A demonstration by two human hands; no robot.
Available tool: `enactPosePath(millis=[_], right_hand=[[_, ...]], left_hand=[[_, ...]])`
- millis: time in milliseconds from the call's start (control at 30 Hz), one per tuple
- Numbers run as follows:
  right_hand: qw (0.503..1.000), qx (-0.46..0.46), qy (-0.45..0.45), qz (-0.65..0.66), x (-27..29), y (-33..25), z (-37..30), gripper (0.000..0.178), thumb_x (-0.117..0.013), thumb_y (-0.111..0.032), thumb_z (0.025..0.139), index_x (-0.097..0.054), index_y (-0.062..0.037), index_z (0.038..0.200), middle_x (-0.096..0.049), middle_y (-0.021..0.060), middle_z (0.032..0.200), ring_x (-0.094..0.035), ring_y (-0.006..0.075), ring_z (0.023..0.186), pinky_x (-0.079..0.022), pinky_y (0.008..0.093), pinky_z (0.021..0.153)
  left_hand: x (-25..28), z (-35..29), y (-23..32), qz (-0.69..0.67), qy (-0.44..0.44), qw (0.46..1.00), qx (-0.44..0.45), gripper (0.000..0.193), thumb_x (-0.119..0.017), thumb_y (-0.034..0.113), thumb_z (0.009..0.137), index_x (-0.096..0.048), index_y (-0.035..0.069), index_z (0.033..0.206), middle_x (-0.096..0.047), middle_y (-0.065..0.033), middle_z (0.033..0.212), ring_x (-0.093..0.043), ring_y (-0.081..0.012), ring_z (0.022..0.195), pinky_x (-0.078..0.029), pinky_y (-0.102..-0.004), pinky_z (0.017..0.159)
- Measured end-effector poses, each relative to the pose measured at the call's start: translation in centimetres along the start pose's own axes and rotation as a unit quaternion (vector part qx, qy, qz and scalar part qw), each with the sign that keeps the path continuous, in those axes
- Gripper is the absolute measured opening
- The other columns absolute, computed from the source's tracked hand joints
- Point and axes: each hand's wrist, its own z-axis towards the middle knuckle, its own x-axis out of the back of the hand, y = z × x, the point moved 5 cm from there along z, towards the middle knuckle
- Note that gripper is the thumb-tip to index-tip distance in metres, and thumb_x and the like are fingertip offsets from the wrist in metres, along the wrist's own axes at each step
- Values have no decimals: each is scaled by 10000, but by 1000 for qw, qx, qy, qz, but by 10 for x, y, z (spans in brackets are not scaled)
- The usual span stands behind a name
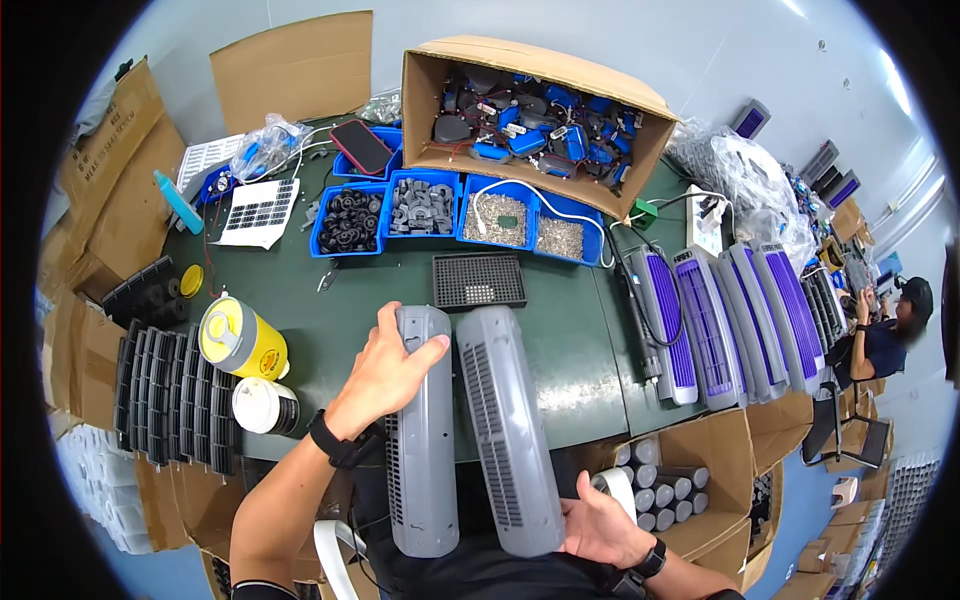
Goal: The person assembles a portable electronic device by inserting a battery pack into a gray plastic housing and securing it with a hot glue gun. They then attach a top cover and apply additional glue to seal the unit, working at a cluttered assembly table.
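My left hand (385, 368) is closed round the upper end of a long grey plastic housing (426, 480) with vent slots along its left side. Beside it leans a second grey slotted housing (515, 430), slightly tilted, with a narrow gap between the two. At its lower right end my right hand (603, 525) holds this second piece, thumb raised and fingers partly hidden behind it. Both housings reach over the table's near edge. A black tray with a grid of small holes (479, 281) lies just beyond them.
Blue bins (422, 203) of small parts line the green table (570, 350), below a carton (640, 120) of blue-wrapped parts. Purple-and-grey units (712, 325) stand right; black slotted parts (175, 395), a yellow jug (243, 340) and a white tub (264, 405) stand left. Another person (880, 340) sits far right.
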Motion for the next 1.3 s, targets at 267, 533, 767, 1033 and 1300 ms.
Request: enactPosePath(millis=[267,533,767,1033,1300], right_hand=[[998,6,-2,-57,-10,-9,1,966,-475,-655,1061,-272,140,1572,-506,286,1523,-521,373,1428,-447,486,1200],[550,474,233,-647,-56,-176,-57,416,-716,-260,1020,-660,71,1266,-734,229,1186,-728,333,1103,-581,455,935],[177,407,492,-749,-34,-275,8,775,-766,-186,899,-395,90,1521,-637,322,1251,-665,442,1154,-549,492,981],[606,544,320,-484,-36,-296,-28,684,-751,-64,943,-427,91,1526,-680,225,1280,-705,313,1103,-551,419,955],[703,675,-33,-223,-211,-294,-40,452,-714,-163,1004,-563,19,1389,-619,62,945,-650,161,776,-582,337,663]], left_hand=[[-18,10,18,35,7,999,7,957,-672,541,949,-288,-79,1568,-540,-384,1440,-593,-474,1321,-463,-488,1124],[-18,4,30,49,15,998,28,935,-678,528,948,-288,-42,1578,-542,-378,1446,-581,-509,1317,-458,-513,1125],[-19,7,31,63,22,998,7,923,-667,552,946,-318,-45,1558,-550,-400,1419,-576,-521,1317,-459,-526,1118],[-14,-2,32,34,-13,998,44,938,-653,545,951,-241,50,1633,-505,-436,1427,-580,-580,1275,-473,-568,1103],[-14,0,25,13,-19,1000,15,857,-641,516,971,-249,90,1602,-529,-454,1271,-650,-614,1062,-534,-608,967]])
